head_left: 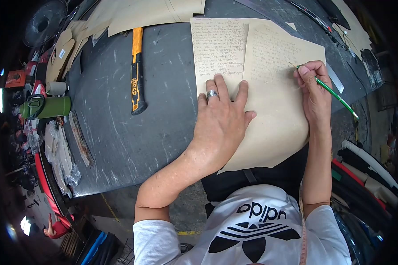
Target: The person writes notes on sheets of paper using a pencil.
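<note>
My right hand (315, 86) grips a green pencil (334, 93), its tip over the upper part of a brown paper sheet (274, 119). Faint handwriting covers the top of that sheet. My left hand (221, 119) lies flat with spread fingers, a ring on one of them. It presses on the brown sheet and on the lower end of a second paper (219, 48) beneath it, which is filled with lines of handwriting. The brown sheet hangs past the near table edge toward my body.
An orange and black hammer (137, 75) lies left of the papers on the dark table (106, 119). Large brown paper (150, 15) spreads at the far side. A metal ruler (334, 79) pokes out at right. A green flask (48, 107) and plastic-wrapped pieces (64, 152) line the left edge.
</note>
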